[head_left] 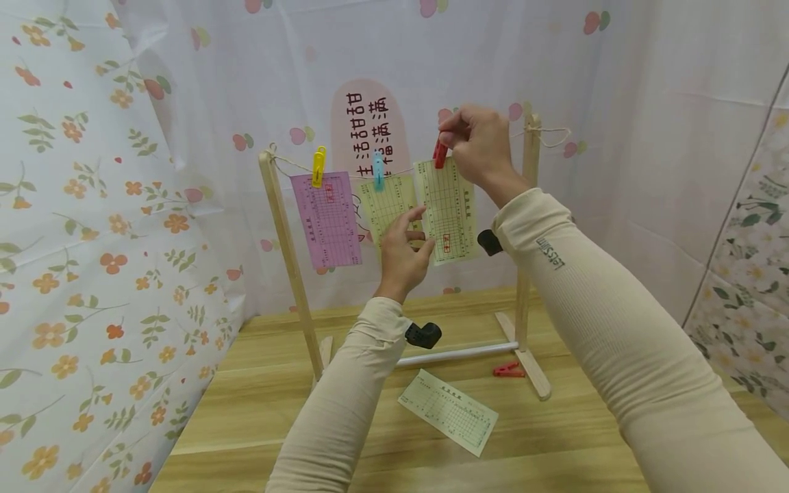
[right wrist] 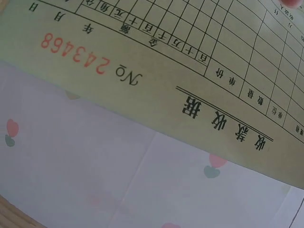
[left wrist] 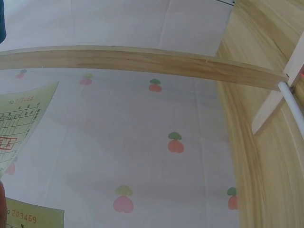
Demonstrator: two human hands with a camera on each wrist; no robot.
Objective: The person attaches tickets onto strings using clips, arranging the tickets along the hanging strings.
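Note:
At the upper right of the head view, my right hand [head_left: 483, 144] pinches a red clothespin [head_left: 440, 154] at the top edge of a pale yellow receipt slip [head_left: 453, 212], on the string [head_left: 403, 171]. That slip, numbered 243468, fills much of the right wrist view as a printed sheet [right wrist: 156, 71]. My left hand [head_left: 403, 257] is raised with fingers loosely spread, its fingertips right at the slip's left edge. Behind those fingers hangs another yellow slip [head_left: 385, 205] under a light blue clothespin [head_left: 379, 171]. A purple slip [head_left: 327, 226] hangs farther left from a yellow clothespin [head_left: 318, 166].
Two wooden posts [head_left: 286, 257] hold the string, joined low down by a white rod [head_left: 459, 355]. A loose green slip [head_left: 450, 411] lies on the wooden table [head_left: 246, 424]. A second red clothespin [head_left: 508, 370] lies by the right foot. Patterned curtains [head_left: 123, 274] stand around.

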